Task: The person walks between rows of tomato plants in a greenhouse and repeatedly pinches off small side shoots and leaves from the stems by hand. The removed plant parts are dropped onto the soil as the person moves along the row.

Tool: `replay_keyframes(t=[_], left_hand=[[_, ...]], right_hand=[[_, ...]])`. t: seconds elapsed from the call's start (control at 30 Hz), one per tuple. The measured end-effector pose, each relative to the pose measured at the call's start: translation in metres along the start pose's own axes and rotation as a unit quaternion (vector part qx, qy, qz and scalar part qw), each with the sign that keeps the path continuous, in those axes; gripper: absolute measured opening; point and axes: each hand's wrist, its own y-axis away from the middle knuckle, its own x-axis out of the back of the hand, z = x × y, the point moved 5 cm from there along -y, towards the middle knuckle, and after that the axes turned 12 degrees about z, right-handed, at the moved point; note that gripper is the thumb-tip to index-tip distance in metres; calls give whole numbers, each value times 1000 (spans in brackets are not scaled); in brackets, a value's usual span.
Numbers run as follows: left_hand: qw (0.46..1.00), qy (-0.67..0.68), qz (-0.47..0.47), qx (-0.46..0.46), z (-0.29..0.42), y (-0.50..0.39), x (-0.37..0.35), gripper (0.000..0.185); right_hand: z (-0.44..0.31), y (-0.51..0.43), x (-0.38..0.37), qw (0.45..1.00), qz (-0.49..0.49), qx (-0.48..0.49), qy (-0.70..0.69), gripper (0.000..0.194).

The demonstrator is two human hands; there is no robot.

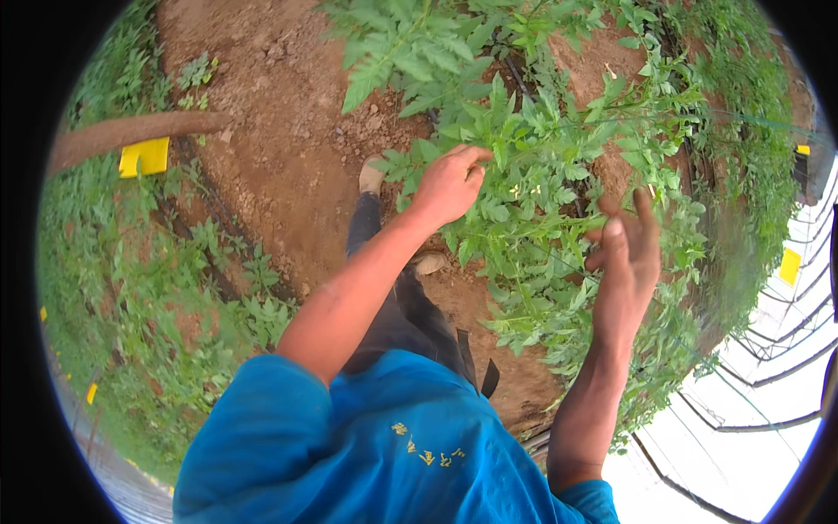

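Note:
Over a row of tomato plants (524, 144) with small pale yellow flowers (526, 191), both my hands are raised. My left hand (452, 183) is among the leaves on the near side, fingers bent and their tips against the foliage. Whether it pinches a leaf or stem is hidden. Farther right, my right hand (625, 242) is slightly blurred, its fingers spread beside a green tomato stem (569, 224). Nothing shows in its grasp. A thin green twine (733, 116) runs from the plants toward the right rim.
Bare brown soil (281, 164) forms a path where my shoes (372, 175) stand. A brown pole (137, 131) and yellow card (144, 157) are at left, by another plant row (131, 288). Black drip hose (517, 78) lies under the plants. Greenhouse frame bars (779, 376) curve at right.

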Motion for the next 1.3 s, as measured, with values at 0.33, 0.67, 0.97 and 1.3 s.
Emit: replay_keyframes(t=[0.33, 0.67, 0.97, 1.3], left_hand=[[895, -167, -316, -268, -83, -33, -75, 42], [946, -186, -208, -166, -256, 19, 31, 46], [915, 141, -271, 263, -166, -72, 39, 52], [915, -57, -375, 138, -83, -155, -8, 38]], right_hand=[[20, -145, -130, 974, -203, 57, 87, 49], [193, -95, -202, 912, -328, -181, 167, 73], [188, -21, -230, 950, -191, -245, -20, 78], [174, -4, -205, 976, -157, -152, 21, 61]])
